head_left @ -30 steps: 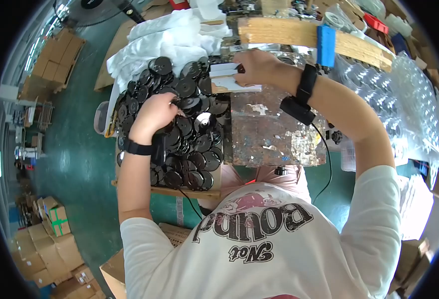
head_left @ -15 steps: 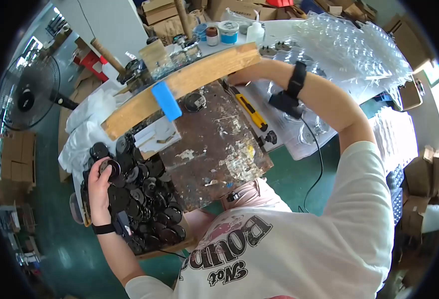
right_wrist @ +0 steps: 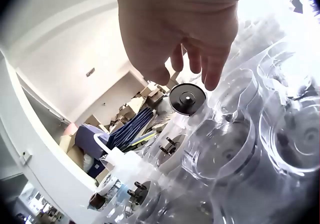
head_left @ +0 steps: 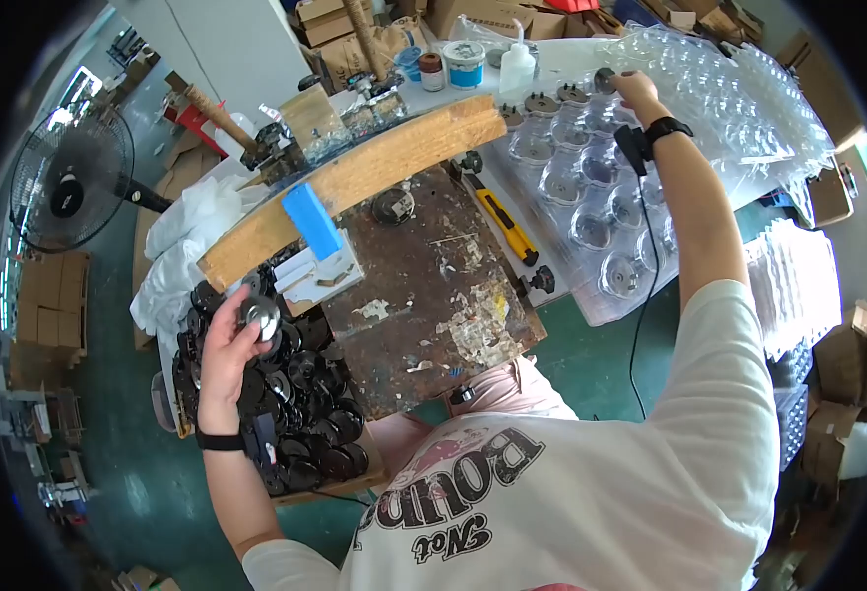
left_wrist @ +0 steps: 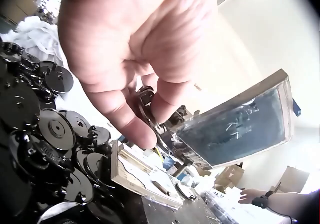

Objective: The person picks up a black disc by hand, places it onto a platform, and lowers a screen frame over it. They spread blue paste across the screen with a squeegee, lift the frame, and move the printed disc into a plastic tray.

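Observation:
The left hand (head_left: 224, 360) pinches a shiny black disc (head_left: 259, 317) above a heap of similar black discs (head_left: 325, 428). Seen from the left wrist, that disc is nearly edge-on between thumb and fingers. At the far row of a clear plastic tray with round cups (head_left: 591, 229), the right hand (head_left: 638, 91) is beside another dark disc (head_left: 604, 81). In the right wrist view, the fingers of the right hand (right_wrist: 180, 29) are extended and apart, just above this disc (right_wrist: 187, 99); whether they touch it cannot be told. Several dark discs with prongs (head_left: 542, 103) sit in the same row.
A stained board (head_left: 423, 295) lies between the arms, with a curved wooden strip (head_left: 394, 163), a blue block (head_left: 312, 222) and a yellow cutter (head_left: 507, 227) around it. Behind the tray stand a white bottle (head_left: 517, 71) and a tub (head_left: 465, 69). A cable hangs from the right wrist.
The right hand has moved from the board out to the tray's far row. The left hand has lifted from the heap with a disc, now turned to show its shiny face. The head view has swung right.

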